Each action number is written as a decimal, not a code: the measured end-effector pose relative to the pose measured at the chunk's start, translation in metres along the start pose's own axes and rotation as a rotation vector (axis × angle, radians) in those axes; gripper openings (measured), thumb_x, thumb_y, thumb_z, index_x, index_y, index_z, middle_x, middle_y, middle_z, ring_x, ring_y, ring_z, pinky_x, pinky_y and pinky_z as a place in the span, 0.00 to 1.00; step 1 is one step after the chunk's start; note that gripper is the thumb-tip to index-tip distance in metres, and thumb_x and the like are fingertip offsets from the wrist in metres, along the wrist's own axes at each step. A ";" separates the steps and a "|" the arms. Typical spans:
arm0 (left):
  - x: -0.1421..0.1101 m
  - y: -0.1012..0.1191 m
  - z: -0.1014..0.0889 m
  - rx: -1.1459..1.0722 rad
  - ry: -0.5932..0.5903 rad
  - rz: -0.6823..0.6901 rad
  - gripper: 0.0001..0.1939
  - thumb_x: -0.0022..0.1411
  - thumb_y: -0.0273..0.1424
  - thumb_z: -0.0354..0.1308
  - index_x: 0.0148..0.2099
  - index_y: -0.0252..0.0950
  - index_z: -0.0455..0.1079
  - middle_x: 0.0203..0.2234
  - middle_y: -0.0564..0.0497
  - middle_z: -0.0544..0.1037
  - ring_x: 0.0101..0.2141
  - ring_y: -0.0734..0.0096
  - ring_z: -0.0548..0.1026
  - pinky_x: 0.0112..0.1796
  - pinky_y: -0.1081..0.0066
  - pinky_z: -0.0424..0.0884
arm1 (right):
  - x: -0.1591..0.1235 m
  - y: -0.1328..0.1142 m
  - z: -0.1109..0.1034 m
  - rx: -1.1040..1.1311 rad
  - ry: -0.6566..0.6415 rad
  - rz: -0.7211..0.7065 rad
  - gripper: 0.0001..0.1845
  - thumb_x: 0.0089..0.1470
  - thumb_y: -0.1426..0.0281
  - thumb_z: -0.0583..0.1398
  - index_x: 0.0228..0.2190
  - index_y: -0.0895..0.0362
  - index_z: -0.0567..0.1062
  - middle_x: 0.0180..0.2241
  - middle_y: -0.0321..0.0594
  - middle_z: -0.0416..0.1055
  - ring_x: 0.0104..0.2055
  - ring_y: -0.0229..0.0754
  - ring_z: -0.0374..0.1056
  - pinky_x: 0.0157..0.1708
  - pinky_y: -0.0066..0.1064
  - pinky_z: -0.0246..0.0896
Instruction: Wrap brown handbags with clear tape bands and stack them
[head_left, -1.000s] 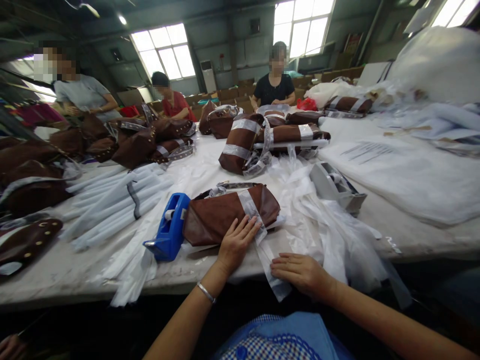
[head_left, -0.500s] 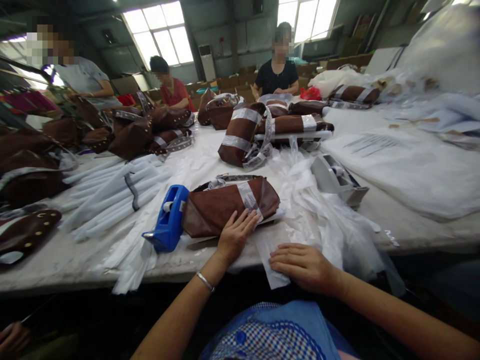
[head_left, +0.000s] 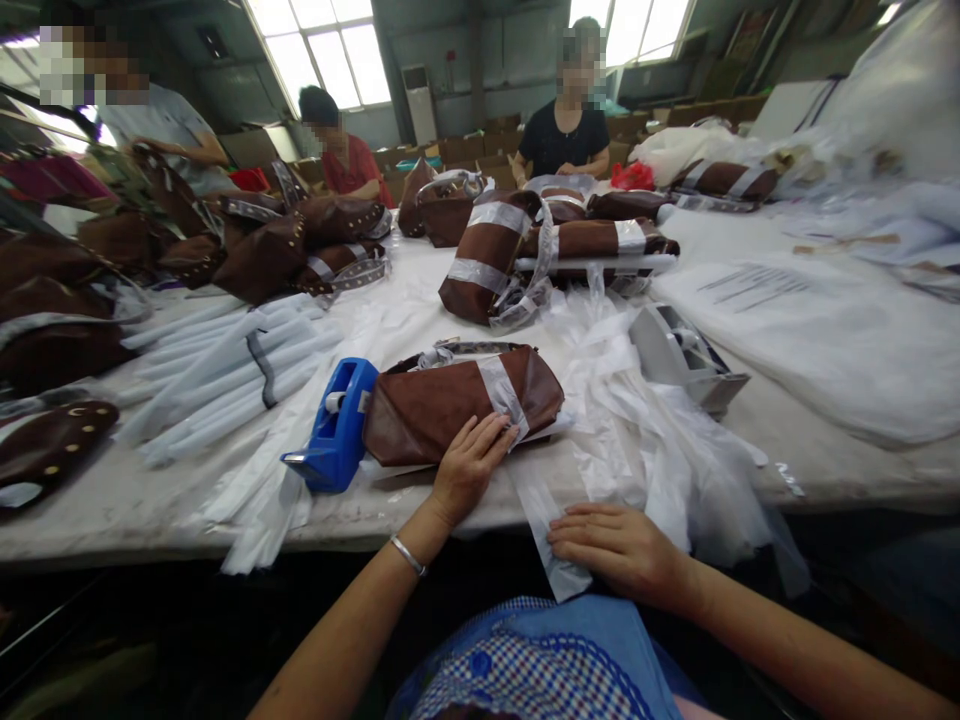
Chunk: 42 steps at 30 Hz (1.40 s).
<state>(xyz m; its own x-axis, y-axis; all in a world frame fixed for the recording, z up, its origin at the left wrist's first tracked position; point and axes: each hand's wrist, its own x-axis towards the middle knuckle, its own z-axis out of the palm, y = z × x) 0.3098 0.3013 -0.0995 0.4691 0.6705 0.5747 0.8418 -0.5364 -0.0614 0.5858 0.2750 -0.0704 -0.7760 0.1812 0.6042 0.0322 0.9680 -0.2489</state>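
A brown handbag (head_left: 427,405) lies on its side at the front of the table, a band of clear plastic wrapped round its right part. Flat against its front lower edge, by the band, rests my left hand (head_left: 469,465), fingers stretched out. My right hand (head_left: 619,550) lies at the table's front edge, fingers extended over a white plastic strip (head_left: 536,505); its thumb is hidden. The strip's lower end hangs past the edge. Touching the handbag's left end is a blue tape dispenser (head_left: 341,425). A grey tape dispenser (head_left: 679,355) stands to the right, beyond crumpled plastic strips (head_left: 630,430).
Several rolled white tubes (head_left: 225,380) lie left of the blue dispenser. Further back are wrapped brown bags (head_left: 480,265) and a heap of bags (head_left: 262,250) on the left. White plastic sheets (head_left: 810,350) cover the right side. Three people are across the table.
The view has shifted slightly. My right hand and the strip's end have moved a little toward me and down over the edge. My left hand stays on the handbag.
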 end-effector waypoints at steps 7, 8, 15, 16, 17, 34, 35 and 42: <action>0.003 0.004 -0.007 0.104 -0.037 0.080 0.22 0.70 0.24 0.49 0.65 0.34 0.62 0.50 0.46 0.77 0.53 0.65 0.73 0.63 0.56 0.62 | 0.032 0.015 -0.029 0.006 0.024 0.004 0.18 0.66 0.75 0.52 0.52 0.56 0.74 0.43 0.44 0.80 0.48 0.42 0.76 0.53 0.37 0.71; 0.003 0.004 -0.008 0.113 -0.050 0.086 0.22 0.70 0.24 0.49 0.64 0.34 0.63 0.50 0.45 0.77 0.53 0.65 0.73 0.62 0.56 0.62 | 0.039 0.020 -0.033 0.009 0.035 0.006 0.17 0.66 0.75 0.52 0.52 0.55 0.74 0.43 0.44 0.80 0.48 0.41 0.76 0.52 0.35 0.72; -0.003 0.004 -0.005 0.087 0.005 0.106 0.19 0.71 0.26 0.48 0.62 0.33 0.65 0.53 0.45 0.77 0.54 0.63 0.73 0.60 0.56 0.66 | 0.088 0.062 -0.047 0.092 0.105 0.117 0.16 0.63 0.77 0.55 0.47 0.54 0.79 0.41 0.42 0.80 0.42 0.39 0.77 0.43 0.27 0.73; -0.004 0.003 -0.004 0.075 0.018 0.103 0.19 0.71 0.26 0.48 0.61 0.33 0.66 0.53 0.45 0.77 0.55 0.63 0.72 0.60 0.57 0.66 | 0.094 0.068 -0.047 0.098 0.108 0.143 0.16 0.62 0.77 0.55 0.46 0.54 0.80 0.41 0.42 0.81 0.41 0.38 0.77 0.42 0.27 0.73; -0.006 0.003 -0.003 0.064 0.029 0.099 0.18 0.71 0.25 0.48 0.60 0.33 0.67 0.53 0.45 0.77 0.56 0.63 0.72 0.60 0.57 0.67 | 0.100 0.074 -0.046 0.100 0.111 0.170 0.17 0.61 0.78 0.55 0.45 0.54 0.80 0.40 0.41 0.81 0.40 0.38 0.78 0.41 0.26 0.73; 0.003 0.010 -0.011 -0.216 0.014 -0.078 0.18 0.63 0.20 0.49 0.53 0.33 0.71 0.48 0.45 0.78 0.51 0.63 0.74 0.55 0.63 0.72 | 0.136 0.167 0.001 0.004 0.183 0.475 0.06 0.56 0.69 0.64 0.32 0.48 0.83 0.43 0.37 0.80 0.48 0.47 0.74 0.52 0.41 0.69; 0.005 0.010 -0.013 -0.234 -0.003 -0.091 0.17 0.63 0.20 0.50 0.52 0.33 0.71 0.47 0.45 0.78 0.50 0.63 0.74 0.54 0.64 0.72 | 0.137 0.170 0.003 -0.010 0.166 0.465 0.05 0.56 0.69 0.65 0.32 0.48 0.83 0.43 0.37 0.80 0.47 0.47 0.75 0.51 0.41 0.69; 0.015 0.007 -0.018 -0.227 -0.024 -0.144 0.16 0.66 0.22 0.49 0.54 0.33 0.69 0.43 0.47 0.79 0.42 0.68 0.77 0.45 0.71 0.76 | 0.143 0.180 0.006 -0.042 0.075 0.488 0.02 0.54 0.67 0.67 0.29 0.50 0.80 0.40 0.36 0.80 0.44 0.45 0.74 0.50 0.40 0.67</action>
<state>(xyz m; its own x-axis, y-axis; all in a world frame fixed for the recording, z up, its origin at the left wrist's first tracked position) 0.3182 0.2982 -0.0771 0.3575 0.7589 0.5443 0.8200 -0.5340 0.2060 0.4770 0.4743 -0.0338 -0.6165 0.6253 0.4785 0.4067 0.7732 -0.4866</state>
